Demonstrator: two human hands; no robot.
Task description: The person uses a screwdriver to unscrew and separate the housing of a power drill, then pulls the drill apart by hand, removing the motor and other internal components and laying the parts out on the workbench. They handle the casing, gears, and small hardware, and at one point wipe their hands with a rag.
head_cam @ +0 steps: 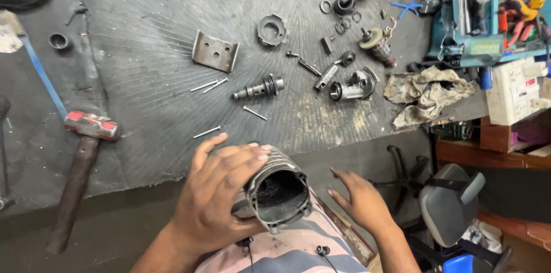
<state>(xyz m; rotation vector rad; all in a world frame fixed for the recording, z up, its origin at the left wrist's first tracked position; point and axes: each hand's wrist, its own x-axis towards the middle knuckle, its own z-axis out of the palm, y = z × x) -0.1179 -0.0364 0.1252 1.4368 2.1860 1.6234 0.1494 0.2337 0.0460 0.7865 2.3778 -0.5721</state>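
The grey, ribbed, cylindrical metal housing is clamped in the left hand above the lap, its dark open mouth turned toward the open, empty right hand just beside it.

Greys, rust and a few bright spots on a dark bench

The housing is grey metal with a black, sooty bore, above a shirt striped pink, grey and white. The mat is dark grey, scuffed with pale fan-shaped streaks. The hammer has a red-and-silver head and a brown handle; beside it runs a blue strap. The bracket is dull rusty grey, the shaft steel-grey, the rag dirty beige. The tool tray is teal with red and yellow handles.
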